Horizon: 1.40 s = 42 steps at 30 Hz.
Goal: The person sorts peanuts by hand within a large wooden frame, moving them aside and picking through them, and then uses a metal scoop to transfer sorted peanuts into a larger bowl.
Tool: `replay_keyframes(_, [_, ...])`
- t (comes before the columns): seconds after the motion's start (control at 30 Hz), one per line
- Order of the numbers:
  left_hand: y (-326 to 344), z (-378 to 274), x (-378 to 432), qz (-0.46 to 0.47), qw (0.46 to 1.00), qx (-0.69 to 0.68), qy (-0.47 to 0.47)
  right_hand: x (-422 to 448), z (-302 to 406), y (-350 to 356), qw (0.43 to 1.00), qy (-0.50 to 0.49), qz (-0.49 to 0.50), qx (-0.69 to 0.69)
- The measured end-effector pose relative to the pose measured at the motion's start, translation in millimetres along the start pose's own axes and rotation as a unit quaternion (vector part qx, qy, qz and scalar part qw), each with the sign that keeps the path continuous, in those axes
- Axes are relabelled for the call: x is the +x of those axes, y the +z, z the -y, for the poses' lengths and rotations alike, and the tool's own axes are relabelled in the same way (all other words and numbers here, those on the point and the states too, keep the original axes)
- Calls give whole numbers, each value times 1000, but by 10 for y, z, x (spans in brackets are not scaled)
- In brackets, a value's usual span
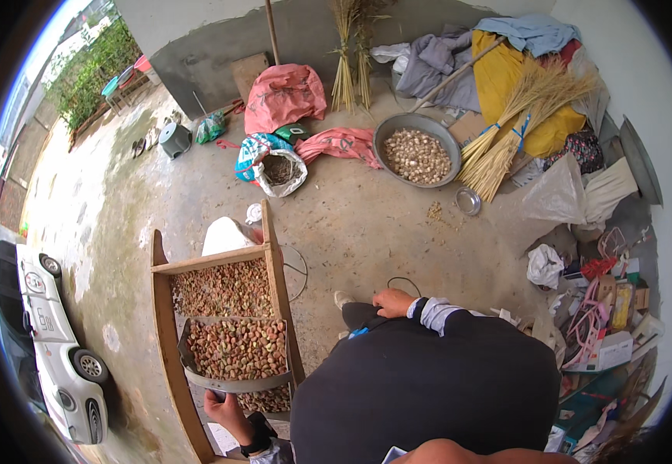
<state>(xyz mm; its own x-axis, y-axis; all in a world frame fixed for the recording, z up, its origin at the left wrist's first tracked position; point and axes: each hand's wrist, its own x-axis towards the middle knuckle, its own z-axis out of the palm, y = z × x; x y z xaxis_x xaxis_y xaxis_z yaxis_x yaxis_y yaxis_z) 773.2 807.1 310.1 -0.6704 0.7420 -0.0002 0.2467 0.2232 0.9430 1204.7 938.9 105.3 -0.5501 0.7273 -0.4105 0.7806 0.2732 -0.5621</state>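
My left hand (228, 410) grips the dark handle at the near side of a grey scoop (237, 384). Reddish-brown and greenish beans (237, 348) fill the scoop. It sits between the side rails of a sloping wooden frame (167, 336), above a bed of similar beans (222, 284). More beans show below the scoop's near rim. Holding nothing, my right hand (394, 303) rests on my dark-trousered knee, its fingers bent; their tips are partly hidden.
A white sack (228, 236) stands past the frame's far end. Farther off are an open bag (280, 168), a grey basin (417, 122) of pale bulbs or pods and straw bundles (504, 133). Clutter (597, 313) lines the right wall; a white car (60, 348) stands left.
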Motion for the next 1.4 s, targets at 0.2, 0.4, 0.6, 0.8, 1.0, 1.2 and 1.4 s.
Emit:
replay_keyframes(0.2, [864,-629,-8,121,989,49,62,-768,-492,166,988,98,-68,97])
replay_keyframes(0.4, [2088,-1116,-135,225,970,38,84,-964,-1356,222,977,113,-113,139])
replay_keyframes(0.6, [3329,-1601,-347,243,952,141,124,-1360,-2186,-499,955,152,-186,172])
replay_keyframes(0.8, [4884,-2347,-594,323,925,149,135,-2022,-2985,-853,915,257,-229,213])
replay_keyframes(1.0, [6105,-2478,-736,376,885,168,218,-2546,-3459,-785,855,338,-281,275])
replay_keyframes(1.2, [7462,-2638,-1057,466,827,152,276,-2961,-3738,-789,789,417,-347,288])
replay_keyframes(1.4, [8821,-2895,-1552,536,769,141,320,-3275,-4239,-1211,710,499,-372,330])
